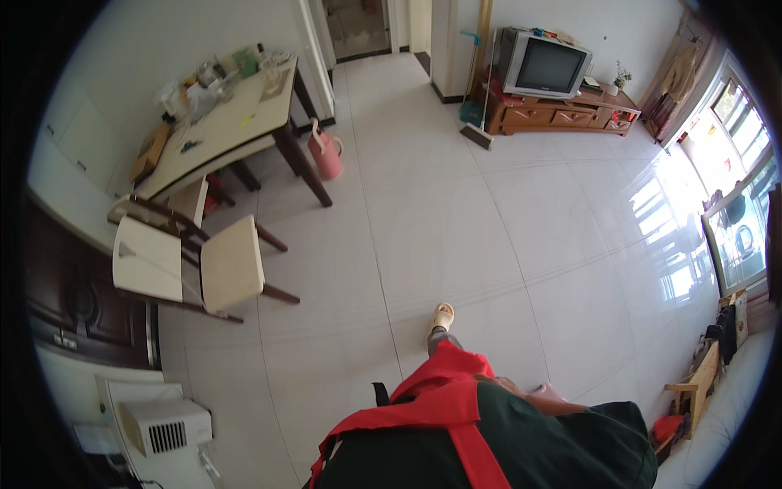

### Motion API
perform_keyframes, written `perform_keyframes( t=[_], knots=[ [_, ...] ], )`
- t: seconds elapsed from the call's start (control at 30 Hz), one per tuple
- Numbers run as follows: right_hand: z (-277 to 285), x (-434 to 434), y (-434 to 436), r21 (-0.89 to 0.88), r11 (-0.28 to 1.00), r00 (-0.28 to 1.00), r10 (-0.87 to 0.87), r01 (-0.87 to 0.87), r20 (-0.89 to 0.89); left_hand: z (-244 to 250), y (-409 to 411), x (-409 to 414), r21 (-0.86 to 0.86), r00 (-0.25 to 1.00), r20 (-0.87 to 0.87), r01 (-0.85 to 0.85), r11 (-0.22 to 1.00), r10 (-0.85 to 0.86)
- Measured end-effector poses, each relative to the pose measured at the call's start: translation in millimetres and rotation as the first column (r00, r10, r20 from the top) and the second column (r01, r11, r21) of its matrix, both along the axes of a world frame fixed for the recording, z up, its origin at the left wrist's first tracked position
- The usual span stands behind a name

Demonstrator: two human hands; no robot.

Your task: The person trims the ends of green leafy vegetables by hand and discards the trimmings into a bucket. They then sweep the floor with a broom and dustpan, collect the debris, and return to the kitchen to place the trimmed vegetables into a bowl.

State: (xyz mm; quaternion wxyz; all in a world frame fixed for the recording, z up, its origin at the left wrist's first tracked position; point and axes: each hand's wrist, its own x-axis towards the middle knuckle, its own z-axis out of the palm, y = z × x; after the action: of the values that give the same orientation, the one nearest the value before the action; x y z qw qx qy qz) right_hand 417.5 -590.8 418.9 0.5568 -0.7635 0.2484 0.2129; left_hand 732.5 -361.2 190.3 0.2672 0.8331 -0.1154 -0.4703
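My right hand (pixel 502 384) shows only in part at my waist, beside the red apron (pixel 434 394) over my dark green shirt; its fingers are mostly hidden, and whether it holds anything cannot be told. A pale pink thing (pixel 548 391), not clear enough to name, shows just beyond the right forearm. My left hand is out of view. Before me lies a glossy tiled floor (pixel 440 214), with one foot in a cream slipper (pixel 442 318) on it.
A cream-topped table (pixel 229 125) bearing clutter stands at left, near a chair (pixel 232 266) and a pink thermos jug (pixel 325 153). A broom (pixel 476 136) leans by the wooden TV cabinet (pixel 537 116) with its television (pixel 550 67). A wooden stool or bench (pixel 702 379) is at lower right.
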Motion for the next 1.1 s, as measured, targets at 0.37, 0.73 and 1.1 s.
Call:
perform_keyframes(
  t=[0.37,0.73,1.1],
  knots=[
    [-12,170,-215,-0.315,0.928,0.979,-0.204,0.198,0.014,27,-259,113,-0.007,0.990,0.031,0.135,0.991,-0.134],
    [-14,225,-395,-0.216,0.915,0.936,-0.351,0.340,-0.010,26,-491,207,-0.070,0.961,-0.037,0.270,0.960,-0.273],
    [27,254,-533,-0.062,0.825,0.816,-0.539,0.561,0.211,48,-791,347,-0.060,0.762,0.007,0.647,0.760,-0.648]
  ],
)
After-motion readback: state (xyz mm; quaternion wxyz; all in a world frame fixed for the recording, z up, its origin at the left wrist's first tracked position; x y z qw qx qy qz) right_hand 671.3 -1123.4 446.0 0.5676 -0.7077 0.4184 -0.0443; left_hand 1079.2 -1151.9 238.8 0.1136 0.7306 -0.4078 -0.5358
